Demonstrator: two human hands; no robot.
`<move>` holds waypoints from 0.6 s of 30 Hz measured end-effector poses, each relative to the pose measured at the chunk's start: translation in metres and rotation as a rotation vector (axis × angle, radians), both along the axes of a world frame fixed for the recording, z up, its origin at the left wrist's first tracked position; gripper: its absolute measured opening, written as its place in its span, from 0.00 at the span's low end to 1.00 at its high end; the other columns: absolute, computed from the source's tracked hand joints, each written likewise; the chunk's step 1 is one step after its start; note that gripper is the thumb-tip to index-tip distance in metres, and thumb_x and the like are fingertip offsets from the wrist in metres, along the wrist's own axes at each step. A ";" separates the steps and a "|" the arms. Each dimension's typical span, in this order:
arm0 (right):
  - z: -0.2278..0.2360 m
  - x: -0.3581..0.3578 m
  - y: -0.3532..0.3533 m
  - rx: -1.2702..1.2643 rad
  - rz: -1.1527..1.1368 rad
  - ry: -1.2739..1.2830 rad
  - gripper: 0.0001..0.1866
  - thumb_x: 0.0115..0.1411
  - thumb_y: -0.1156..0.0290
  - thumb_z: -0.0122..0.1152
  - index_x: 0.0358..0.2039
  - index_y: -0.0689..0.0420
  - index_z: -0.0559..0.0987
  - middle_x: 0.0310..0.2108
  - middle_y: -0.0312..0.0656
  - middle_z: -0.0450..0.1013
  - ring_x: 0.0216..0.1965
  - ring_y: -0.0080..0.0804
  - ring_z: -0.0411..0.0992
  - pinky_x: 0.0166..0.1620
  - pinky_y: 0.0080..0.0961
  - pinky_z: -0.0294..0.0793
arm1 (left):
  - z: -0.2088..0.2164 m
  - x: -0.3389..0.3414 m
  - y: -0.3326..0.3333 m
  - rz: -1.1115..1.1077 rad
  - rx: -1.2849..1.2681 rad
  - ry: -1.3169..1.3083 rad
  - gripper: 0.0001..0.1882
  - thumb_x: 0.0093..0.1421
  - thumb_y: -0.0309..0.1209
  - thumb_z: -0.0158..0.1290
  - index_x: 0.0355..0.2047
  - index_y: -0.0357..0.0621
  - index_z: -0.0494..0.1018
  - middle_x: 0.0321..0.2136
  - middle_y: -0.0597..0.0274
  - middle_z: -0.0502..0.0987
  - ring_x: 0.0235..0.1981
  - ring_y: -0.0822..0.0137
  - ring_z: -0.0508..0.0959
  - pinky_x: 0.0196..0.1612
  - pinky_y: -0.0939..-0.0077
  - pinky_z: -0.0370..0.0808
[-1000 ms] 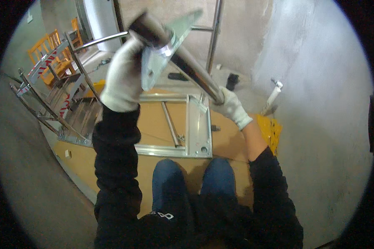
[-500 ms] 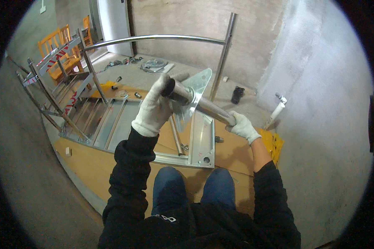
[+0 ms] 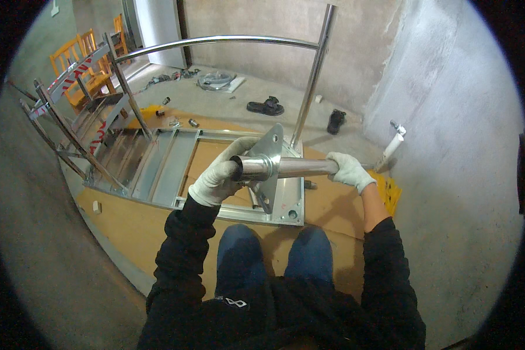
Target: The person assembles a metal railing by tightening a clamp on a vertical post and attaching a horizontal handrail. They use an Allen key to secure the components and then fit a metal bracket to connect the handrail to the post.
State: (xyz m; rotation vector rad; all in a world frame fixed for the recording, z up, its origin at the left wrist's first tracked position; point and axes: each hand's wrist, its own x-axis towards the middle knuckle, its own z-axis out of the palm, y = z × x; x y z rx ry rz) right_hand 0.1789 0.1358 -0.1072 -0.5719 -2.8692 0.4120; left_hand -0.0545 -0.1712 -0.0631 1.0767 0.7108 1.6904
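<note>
Steel tube [image 3: 294,167] held level above the frame [image 3: 175,169]; long axis runs 9 to 3 o'clock, open end toward 9. Surface polished, round section, with a raised collar and a flat triangular plate [image 3: 269,163] near the left end. Left hand [image 3: 221,175], white knit glove, clamped around the open end. Right hand [image 3: 347,169], gloved, closed around the far end. Frame is ribbed metal, lying on brown board [image 3: 134,219].

Black sandals [image 3: 265,107] lie on concrete; yellow wooden chairs [image 3: 76,55] stand far left.
</note>
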 end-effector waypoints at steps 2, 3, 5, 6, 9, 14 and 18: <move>0.000 0.001 0.000 0.017 -0.026 -0.019 0.23 0.39 0.71 0.64 0.41 0.52 0.75 0.37 0.49 0.75 0.43 0.51 0.72 0.46 0.39 0.72 | -0.004 0.003 0.002 0.026 0.014 -0.013 0.48 0.48 0.58 0.60 0.61 0.42 0.57 0.45 0.58 0.70 0.45 0.62 0.76 0.41 0.66 0.79; 0.000 0.001 -0.001 0.033 -0.043 -0.033 0.23 0.39 0.70 0.65 0.41 0.52 0.75 0.38 0.49 0.75 0.43 0.50 0.72 0.46 0.39 0.72 | -0.006 0.005 0.003 0.039 0.021 -0.020 0.48 0.48 0.59 0.59 0.61 0.42 0.57 0.47 0.58 0.70 0.44 0.62 0.76 0.41 0.66 0.79; 0.000 0.000 -0.003 0.059 -0.069 -0.045 0.23 0.40 0.70 0.64 0.41 0.53 0.75 0.38 0.49 0.75 0.43 0.50 0.72 0.47 0.38 0.71 | -0.006 0.005 0.000 0.048 -0.024 -0.063 0.51 0.48 0.62 0.58 0.63 0.43 0.55 0.50 0.55 0.68 0.48 0.62 0.74 0.44 0.65 0.76; 0.001 0.000 -0.004 0.074 -0.082 -0.046 0.22 0.40 0.70 0.64 0.40 0.54 0.75 0.38 0.49 0.75 0.43 0.51 0.72 0.47 0.38 0.71 | -0.007 0.004 -0.001 0.051 -0.046 -0.084 0.52 0.47 0.63 0.58 0.63 0.43 0.54 0.51 0.53 0.67 0.49 0.61 0.73 0.46 0.65 0.75; 0.000 -0.003 -0.001 0.166 -0.102 -0.064 0.21 0.42 0.70 0.63 0.41 0.52 0.76 0.38 0.47 0.75 0.43 0.49 0.72 0.47 0.40 0.71 | -0.022 -0.002 -0.005 -0.009 -0.028 -0.204 0.52 0.49 0.65 0.55 0.64 0.46 0.53 0.52 0.54 0.67 0.51 0.60 0.71 0.49 0.59 0.74; 0.014 -0.001 -0.007 0.358 -0.241 -0.184 0.13 0.48 0.71 0.59 0.37 0.49 0.75 0.36 0.43 0.76 0.43 0.43 0.74 0.46 0.41 0.67 | -0.045 0.018 -0.004 0.207 0.029 -0.308 0.42 0.55 0.56 0.56 0.63 0.49 0.55 0.49 0.58 0.69 0.48 0.60 0.71 0.47 0.54 0.74; 0.014 0.004 -0.001 0.575 -0.180 -0.035 0.11 0.46 0.75 0.58 0.33 0.49 0.75 0.31 0.41 0.74 0.38 0.43 0.72 0.43 0.39 0.65 | -0.081 0.019 0.003 0.430 -0.112 -0.309 0.28 0.59 0.51 0.54 0.53 0.47 0.66 0.47 0.58 0.71 0.46 0.62 0.74 0.48 0.55 0.75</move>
